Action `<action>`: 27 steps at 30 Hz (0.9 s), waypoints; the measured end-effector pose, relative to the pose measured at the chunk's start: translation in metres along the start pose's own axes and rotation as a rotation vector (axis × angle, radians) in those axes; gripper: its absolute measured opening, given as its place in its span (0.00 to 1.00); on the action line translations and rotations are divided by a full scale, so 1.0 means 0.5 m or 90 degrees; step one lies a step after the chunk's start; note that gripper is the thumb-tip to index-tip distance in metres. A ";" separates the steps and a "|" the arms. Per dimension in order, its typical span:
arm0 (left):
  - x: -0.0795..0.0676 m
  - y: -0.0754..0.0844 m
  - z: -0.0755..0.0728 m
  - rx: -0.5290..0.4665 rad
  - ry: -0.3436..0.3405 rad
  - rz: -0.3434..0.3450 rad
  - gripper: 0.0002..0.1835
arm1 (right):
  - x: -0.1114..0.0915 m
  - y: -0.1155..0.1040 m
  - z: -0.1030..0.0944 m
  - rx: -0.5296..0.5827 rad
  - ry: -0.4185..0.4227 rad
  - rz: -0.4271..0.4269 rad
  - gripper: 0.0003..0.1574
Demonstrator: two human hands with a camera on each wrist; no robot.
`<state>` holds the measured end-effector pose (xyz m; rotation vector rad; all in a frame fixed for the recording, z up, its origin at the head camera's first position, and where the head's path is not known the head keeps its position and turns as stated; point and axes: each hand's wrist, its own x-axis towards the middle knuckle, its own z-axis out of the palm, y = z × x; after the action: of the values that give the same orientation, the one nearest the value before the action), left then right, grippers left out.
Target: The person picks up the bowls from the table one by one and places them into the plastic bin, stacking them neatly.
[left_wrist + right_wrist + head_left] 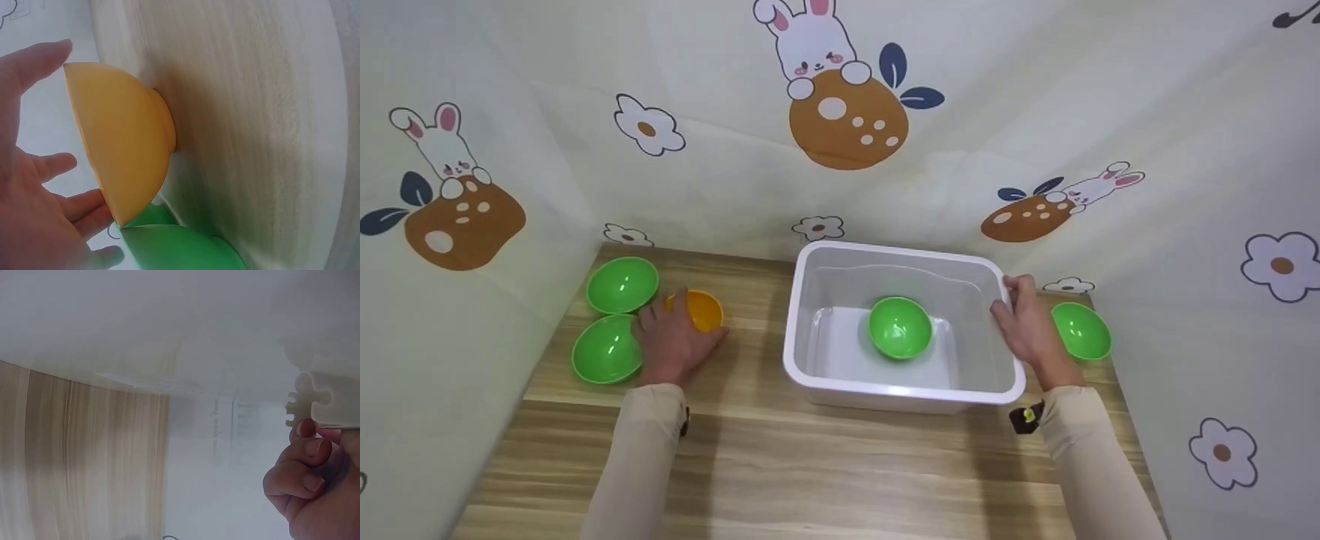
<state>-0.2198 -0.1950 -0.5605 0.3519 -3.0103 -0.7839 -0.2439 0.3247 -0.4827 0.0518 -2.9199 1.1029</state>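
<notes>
My left hand (673, 341) is spread over an orange bowl (705, 309) on the left of the table. In the left wrist view the thumb lies close to one side of the orange bowl's rim (121, 135); other fingertips meet the opposite side. Two green bowls (622, 285) stand just left of that hand, one partly covered by it. With curled fingers my right hand (1029, 322) grips the right rim of a white plastic tub (904, 390). Inside the tub a green bowl (900, 328) sits upright on the bottom.
Another green bowl (1081, 331) stands to the right of the tub, beside the right wrist. The wood-grain table (810, 472) is bordered at the back and sides by a pale cloth (720, 187) printed with rabbits and flowers.
</notes>
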 end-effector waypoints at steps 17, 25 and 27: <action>0.002 0.017 0.001 0.026 -0.019 0.005 0.61 | -0.003 -0.001 -0.001 0.002 0.001 0.014 0.28; 0.003 0.028 0.001 -0.007 -0.070 0.013 0.62 | -0.003 -0.002 -0.003 -0.003 -0.013 0.016 0.28; 0.003 0.028 0.003 -0.029 -0.085 0.006 0.62 | -0.003 -0.002 -0.002 0.000 -0.010 0.014 0.28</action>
<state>-0.2243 -0.1826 -0.5550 0.2950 -3.1070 -0.9092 -0.2425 0.3244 -0.4814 0.0278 -2.9419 1.1113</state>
